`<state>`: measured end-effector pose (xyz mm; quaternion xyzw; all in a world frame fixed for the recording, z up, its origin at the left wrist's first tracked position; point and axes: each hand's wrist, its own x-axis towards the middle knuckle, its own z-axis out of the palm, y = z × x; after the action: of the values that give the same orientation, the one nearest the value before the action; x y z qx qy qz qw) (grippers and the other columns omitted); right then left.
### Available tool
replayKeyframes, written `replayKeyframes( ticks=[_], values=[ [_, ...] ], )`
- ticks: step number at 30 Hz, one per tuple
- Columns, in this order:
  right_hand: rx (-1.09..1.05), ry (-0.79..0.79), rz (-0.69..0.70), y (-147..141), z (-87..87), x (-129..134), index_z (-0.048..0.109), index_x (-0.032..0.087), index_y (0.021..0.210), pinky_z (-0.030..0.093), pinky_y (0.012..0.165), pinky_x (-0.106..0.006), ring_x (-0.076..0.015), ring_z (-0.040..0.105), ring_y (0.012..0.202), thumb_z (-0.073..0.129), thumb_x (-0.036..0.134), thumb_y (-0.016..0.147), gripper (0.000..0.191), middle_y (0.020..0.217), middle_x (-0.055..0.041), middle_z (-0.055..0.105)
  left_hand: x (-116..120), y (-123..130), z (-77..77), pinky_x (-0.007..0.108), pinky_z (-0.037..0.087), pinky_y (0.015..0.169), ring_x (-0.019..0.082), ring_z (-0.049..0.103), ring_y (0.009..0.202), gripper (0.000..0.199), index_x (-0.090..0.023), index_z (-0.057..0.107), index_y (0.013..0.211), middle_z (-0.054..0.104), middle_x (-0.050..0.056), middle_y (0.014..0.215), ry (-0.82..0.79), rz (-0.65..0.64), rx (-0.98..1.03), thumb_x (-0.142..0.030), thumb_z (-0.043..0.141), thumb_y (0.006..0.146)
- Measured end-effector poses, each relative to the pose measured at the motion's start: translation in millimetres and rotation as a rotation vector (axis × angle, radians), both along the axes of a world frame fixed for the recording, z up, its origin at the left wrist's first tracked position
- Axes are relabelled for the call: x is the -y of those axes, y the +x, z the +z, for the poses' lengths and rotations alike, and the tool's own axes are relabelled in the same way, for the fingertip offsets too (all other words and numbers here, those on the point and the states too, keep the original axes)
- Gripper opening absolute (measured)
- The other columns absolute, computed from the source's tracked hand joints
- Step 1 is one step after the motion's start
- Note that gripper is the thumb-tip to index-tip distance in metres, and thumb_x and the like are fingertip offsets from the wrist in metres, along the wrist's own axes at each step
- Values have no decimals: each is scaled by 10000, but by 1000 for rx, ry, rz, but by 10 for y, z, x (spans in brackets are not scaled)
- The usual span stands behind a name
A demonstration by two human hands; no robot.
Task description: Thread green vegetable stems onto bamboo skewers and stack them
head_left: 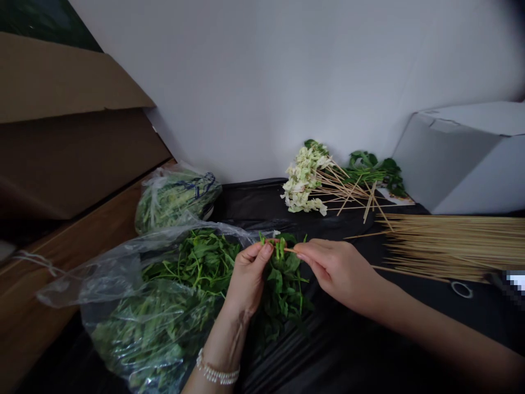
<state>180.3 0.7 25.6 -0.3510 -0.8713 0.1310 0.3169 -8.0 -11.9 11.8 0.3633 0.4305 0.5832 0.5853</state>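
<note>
My left hand [251, 276] pinches green leafy stems [280, 248], whose leaves hang down between my hands. In my right hand [334, 269], fingers closed, is a thin wooden skewer [289, 250] pointing left. Stems sit across the skewer near its left end; whether it pierces each of them cannot be made out. To the left of my hands lies an open clear plastic bag [123, 273] with a heap of loose leafy greens [197, 260] at its mouth. My right palm and the skewer's far end are hidden.
Skewers with pale leafy vegetable pieces [305, 180] and a bunch of green stems [375, 172] lie by the wall. Many bare skewers [455, 243] are at right, beside a ring [461, 289]. A second bag of greens [176, 197], a cardboard box [69, 158] and a white box [459, 158] stand around.
</note>
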Motion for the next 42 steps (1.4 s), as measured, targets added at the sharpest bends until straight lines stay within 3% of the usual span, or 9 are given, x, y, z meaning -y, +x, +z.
replayKeyframes(
  ticks=[10,13,16,20,22,27,30,36,42],
  values=[
    [-52,-48,15,-62,-44,1,664,178,946,466,709,-269,-156,649,763,451,150,953,215,840,-39,696,25,40,-106,293,494,845,196,684,860,256,-186,792,867,768,56,875,61,-32,-119,-401,781,729],
    [-120,-14,1,-12,23,-47,665,183,949,475,675,-251,-143,653,729,472,172,951,193,824,-26,705,4,-42,-69,322,482,903,219,684,947,375,-201,761,1031,770,69,955,110,9,-179,-408,788,720],
    [-220,117,-172,143,153,-128,667,192,973,494,684,-253,-140,661,704,505,200,942,165,808,-18,713,-41,-176,-13,353,462,951,236,658,1046,413,-207,725,1115,756,91,1045,200,128,-222,-483,675,812],
    [-291,268,-413,355,328,-220,665,207,1013,517,692,-282,-166,681,705,515,196,928,172,784,-17,722,-84,-329,27,324,465,903,226,656,978,277,-187,770,907,757,82,988,201,210,-511,-419,632,849],
    [-288,289,-451,402,374,-240,660,200,1046,526,696,-296,-177,688,717,507,198,929,192,802,-31,729,-80,-380,40,310,466,847,212,658,890,163,-208,772,892,758,63,932,194,92,-707,-312,684,803],
    [-259,307,-429,391,362,-244,661,211,1051,535,678,-305,-182,692,702,512,192,922,198,812,-30,740,-28,-473,56,340,424,889,215,615,929,201,-273,776,829,732,31,924,316,-465,-1062,-132,651,760],
    [-240,302,-402,374,336,-241,661,209,1048,534,662,-295,-171,688,685,511,187,922,198,803,-21,739,-18,-485,-2,362,399,914,232,569,991,244,-286,776,847,712,25,999,334,-556,-1204,-107,676,714],
    [-255,282,-358,351,334,-226,662,188,1050,533,634,-276,-156,683,670,506,177,929,198,800,-26,741,-63,-374,-72,351,397,848,234,590,885,93,-275,778,769,732,30,862,400,-456,-1237,-203,726,742],
    [-259,288,-353,353,340,-233,667,192,1049,542,651,-274,-161,701,697,513,169,919,203,806,-22,748,-88,-359,50,303,455,802,206,632,824,91,-233,779,833,733,44,844,353,224,-749,-257,733,757]
  ],
)
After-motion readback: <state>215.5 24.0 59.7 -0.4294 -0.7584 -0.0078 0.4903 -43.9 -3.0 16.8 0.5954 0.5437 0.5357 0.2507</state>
